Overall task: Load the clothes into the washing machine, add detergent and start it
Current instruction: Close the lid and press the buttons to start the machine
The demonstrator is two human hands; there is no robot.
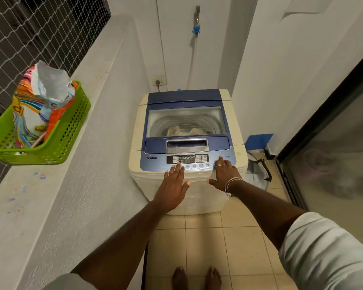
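Lid shut over the clothes (pixel 186 130) in the washing machine (pixel 187 143), we're starting it: right hand (pixel 223 171) fingertip on the power button (pixel 220 157), left hand (pixel 173 185) flat and empty at the panel (pixel 188 159), cycle choice likely next.

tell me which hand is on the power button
The right hand, the one with bangles; its fingertip reaches the button at the panel's right end. The left hand rests by the display.

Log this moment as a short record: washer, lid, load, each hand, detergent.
washer: top-loader, between ledge and glass door
lid: closed, clear window
load: pale clothes in the drum
left hand: flat, fingers at the panel
right hand: open, fingertip on the power button
detergent: opened bag in green basket on the ledge
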